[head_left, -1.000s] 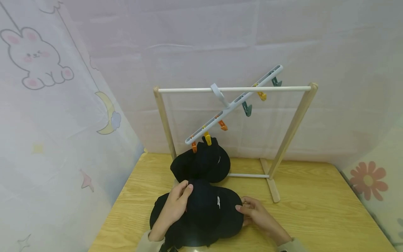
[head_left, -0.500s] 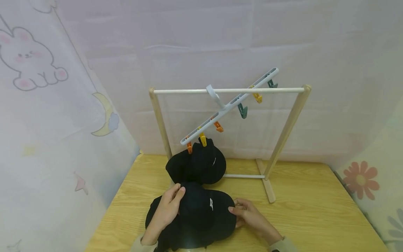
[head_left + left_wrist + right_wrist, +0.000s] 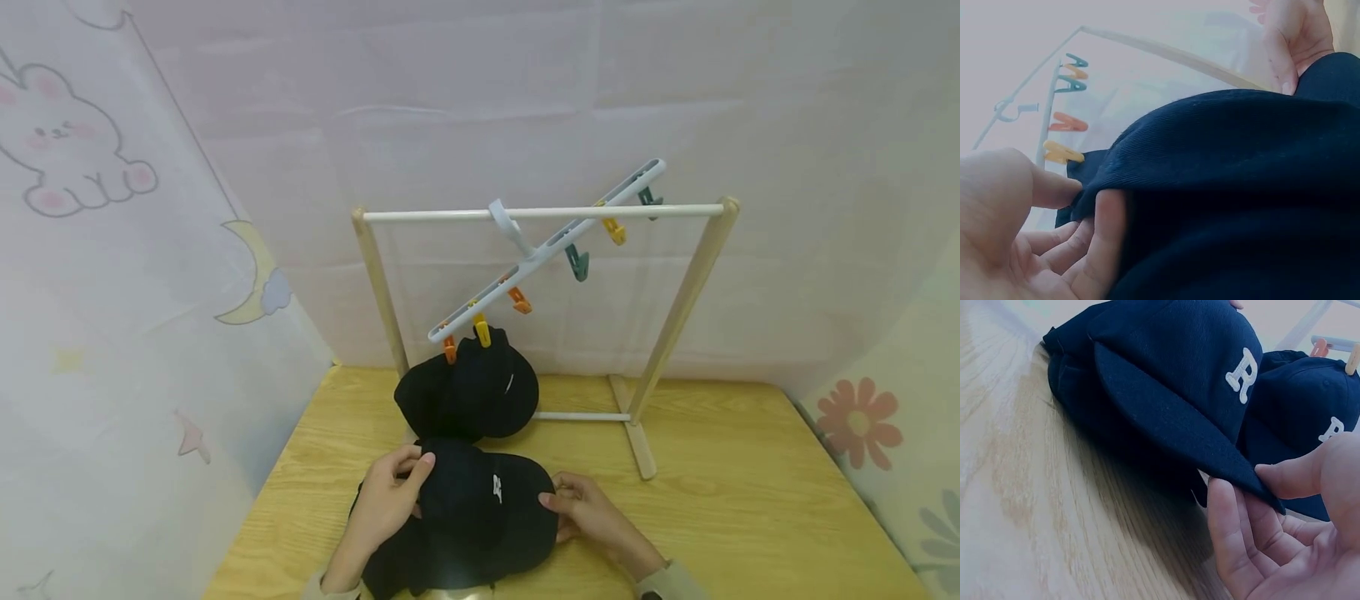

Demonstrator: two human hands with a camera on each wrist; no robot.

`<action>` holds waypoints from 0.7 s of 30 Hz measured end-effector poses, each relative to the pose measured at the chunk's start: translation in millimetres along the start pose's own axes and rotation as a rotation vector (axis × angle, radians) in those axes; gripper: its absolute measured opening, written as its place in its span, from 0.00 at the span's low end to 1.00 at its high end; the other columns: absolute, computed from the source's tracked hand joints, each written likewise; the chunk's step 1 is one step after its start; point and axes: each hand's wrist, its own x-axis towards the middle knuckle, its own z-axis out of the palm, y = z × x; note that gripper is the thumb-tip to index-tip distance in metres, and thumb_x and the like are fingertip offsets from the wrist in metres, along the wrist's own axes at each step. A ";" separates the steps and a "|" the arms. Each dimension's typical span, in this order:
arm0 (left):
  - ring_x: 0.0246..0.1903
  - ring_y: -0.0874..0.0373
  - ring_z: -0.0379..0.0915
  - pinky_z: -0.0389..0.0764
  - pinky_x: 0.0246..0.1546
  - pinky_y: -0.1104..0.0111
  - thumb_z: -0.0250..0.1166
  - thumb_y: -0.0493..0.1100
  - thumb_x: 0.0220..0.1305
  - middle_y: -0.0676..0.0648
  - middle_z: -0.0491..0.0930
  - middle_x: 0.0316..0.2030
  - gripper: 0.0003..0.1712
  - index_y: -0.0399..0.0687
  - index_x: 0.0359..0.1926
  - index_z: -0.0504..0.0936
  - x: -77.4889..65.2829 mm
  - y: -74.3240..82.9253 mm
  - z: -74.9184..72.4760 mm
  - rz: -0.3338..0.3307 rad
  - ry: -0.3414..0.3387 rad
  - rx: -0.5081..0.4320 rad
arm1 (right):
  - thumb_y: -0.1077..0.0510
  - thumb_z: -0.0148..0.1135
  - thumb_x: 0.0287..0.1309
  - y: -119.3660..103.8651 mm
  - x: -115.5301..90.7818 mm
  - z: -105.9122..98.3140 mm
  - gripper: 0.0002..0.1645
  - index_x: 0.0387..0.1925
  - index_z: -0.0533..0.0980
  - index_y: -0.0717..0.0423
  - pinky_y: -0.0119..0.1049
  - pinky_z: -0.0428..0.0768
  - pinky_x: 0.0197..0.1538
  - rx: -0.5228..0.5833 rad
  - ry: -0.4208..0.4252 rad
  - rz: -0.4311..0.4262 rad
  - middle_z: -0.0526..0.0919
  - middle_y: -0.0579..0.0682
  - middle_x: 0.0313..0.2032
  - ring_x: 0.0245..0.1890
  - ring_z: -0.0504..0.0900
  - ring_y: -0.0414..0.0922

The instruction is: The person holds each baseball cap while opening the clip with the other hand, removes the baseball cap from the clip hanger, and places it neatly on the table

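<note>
A black baseball cap [image 3: 468, 517] with a white letter R on its front is between my hands, over the near part of the table. My left hand [image 3: 386, 500] pinches the cap's edge at its back left between thumb and fingers. On the other side, my right hand [image 3: 592, 521] grips the tip of the brim [image 3: 1166, 419], thumb on top and fingers beneath. Right behind it, a second black cap [image 3: 502, 392] hangs from an orange clip [image 3: 450, 348] and a yellow clip [image 3: 482, 331]. More dark fabric [image 3: 1066, 381] lies beneath the held cap, mostly hidden by it.
The white clip hanger [image 3: 534, 258] slants across the rack, hooked on its white top bar [image 3: 420, 216]. Several other clips, such as a green clip [image 3: 577, 263], hang without a cap. The rack's wooden right leg [image 3: 678, 325] stands on the wooden table [image 3: 750, 500].
The head view has shifted slightly, moving the scene left. Both hands and the held cap have also moved a little left. Each hand keeps its grip; the hung cap stays put.
</note>
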 end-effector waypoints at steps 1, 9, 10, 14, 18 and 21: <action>0.16 0.55 0.81 0.86 0.22 0.66 0.65 0.52 0.78 0.38 0.90 0.43 0.23 0.34 0.54 0.84 -0.7 -0.7 -0.8 -0.006 0.004 -0.001 | 0.58 0.64 0.75 0.2 0.3 1.0 0.12 0.36 0.70 0.55 0.34 0.86 0.31 -0.010 0.006 -0.001 0.85 0.43 0.25 0.25 0.85 0.38; 0.18 0.53 0.83 0.88 0.24 0.65 0.67 0.49 0.77 0.35 0.89 0.45 0.26 0.28 0.58 0.82 -5.9 -2.9 -5.9 -0.018 0.005 -0.024 | 0.56 0.66 0.74 0.2 2.0 6.7 0.12 0.37 0.73 0.57 0.34 0.85 0.30 -0.065 0.063 0.033 0.84 0.45 0.24 0.24 0.84 0.39; 0.18 0.53 0.83 0.88 0.24 0.66 0.68 0.49 0.77 0.35 0.89 0.44 0.25 0.28 0.58 0.82 -6.0 -2.4 -6.2 -0.019 0.002 -0.024 | 0.56 0.66 0.74 0.6 2.4 6.5 0.12 0.38 0.73 0.58 0.34 0.85 0.30 -0.068 0.067 0.036 0.85 0.45 0.24 0.24 0.84 0.39; 0.17 0.53 0.83 0.88 0.24 0.66 0.69 0.47 0.75 0.38 0.90 0.41 0.24 0.29 0.58 0.82 -5.8 -2.9 -6.9 -0.028 -0.006 -0.009 | 0.57 0.66 0.74 2.5 3.4 5.7 0.11 0.39 0.74 0.60 0.33 0.86 0.29 -0.082 0.080 0.041 0.85 0.46 0.24 0.24 0.85 0.40; 0.16 0.54 0.82 0.86 0.22 0.67 0.70 0.45 0.74 0.40 0.91 0.39 0.23 0.28 0.57 0.83 -5.4 -4.3 -6.2 -0.023 -0.006 0.029 | 0.57 0.67 0.73 5.1 5.2 5.0 0.12 0.38 0.73 0.59 0.33 0.85 0.27 -0.138 0.114 0.047 0.81 0.44 0.21 0.22 0.82 0.39; 0.15 0.55 0.81 0.85 0.21 0.67 0.71 0.45 0.74 0.42 0.91 0.37 0.21 0.29 0.55 0.84 -5.5 -5.4 -5.2 -0.013 -0.002 0.056 | 0.56 0.67 0.72 6.7 7.0 5.0 0.14 0.37 0.71 0.58 0.33 0.84 0.26 -0.185 0.146 0.059 0.74 0.43 0.19 0.21 0.78 0.39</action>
